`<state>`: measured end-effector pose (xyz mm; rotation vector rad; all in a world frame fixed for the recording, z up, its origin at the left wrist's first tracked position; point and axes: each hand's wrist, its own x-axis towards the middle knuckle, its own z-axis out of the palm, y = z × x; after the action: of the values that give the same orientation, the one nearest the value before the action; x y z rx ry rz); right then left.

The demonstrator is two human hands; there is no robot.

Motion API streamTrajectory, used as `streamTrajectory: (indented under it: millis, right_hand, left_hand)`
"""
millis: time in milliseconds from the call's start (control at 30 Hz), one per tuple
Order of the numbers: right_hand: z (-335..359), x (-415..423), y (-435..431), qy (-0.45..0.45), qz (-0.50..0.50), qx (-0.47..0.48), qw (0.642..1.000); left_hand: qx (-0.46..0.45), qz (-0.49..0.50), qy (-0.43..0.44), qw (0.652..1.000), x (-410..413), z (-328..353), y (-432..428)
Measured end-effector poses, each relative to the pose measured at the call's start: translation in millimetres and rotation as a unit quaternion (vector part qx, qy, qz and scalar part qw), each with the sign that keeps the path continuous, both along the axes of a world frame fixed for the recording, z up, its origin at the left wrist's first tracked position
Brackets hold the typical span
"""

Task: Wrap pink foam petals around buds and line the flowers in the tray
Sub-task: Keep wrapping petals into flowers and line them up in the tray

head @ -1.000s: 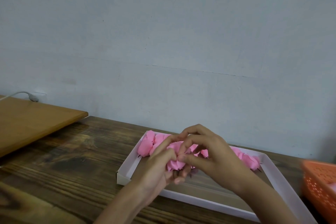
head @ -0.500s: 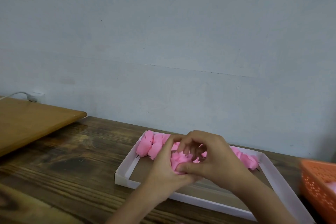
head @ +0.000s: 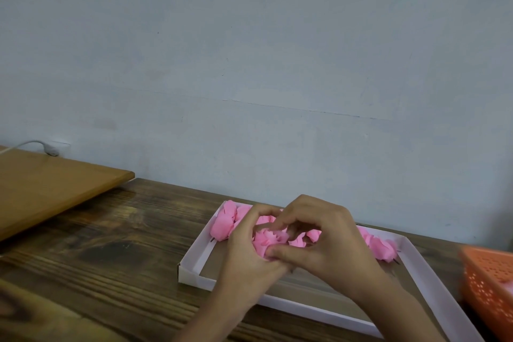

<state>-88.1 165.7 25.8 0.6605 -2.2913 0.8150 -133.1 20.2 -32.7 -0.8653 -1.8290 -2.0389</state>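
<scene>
Pink foam flower (head: pixel 262 244) held over the white tray (head: pixel 194 275), lower centre.
Left hand (head: pixel 244 259) and right hand (head: pixel 329 250) each curl a grip round it.

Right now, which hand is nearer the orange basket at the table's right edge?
Right. The right hand is over the middle of the tray, left of the orange basket and apart from it. The left hand is further left, across the pink flower both hold.

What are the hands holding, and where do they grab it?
One pink foam flower. The left hand cups its left side; the right hand pinches its petals.
</scene>
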Motion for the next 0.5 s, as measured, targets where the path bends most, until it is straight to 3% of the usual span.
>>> streamTrajectory:
  millis: [400,500]
  right_hand:
    - [-8.3,-2.6,-4.6,-0.028,0.034,0.003,0.999]
    - [-8.9,-0.1,-11.2,-0.064,0.056,-0.078,0.993]
  left_hand:
    - [-0.002,-0.008,0.004,1.0,-6.3,-4.8,0.3]
    - [0.056,-0.03,-0.045,0.997,-4.6,-1.0,-1.5]
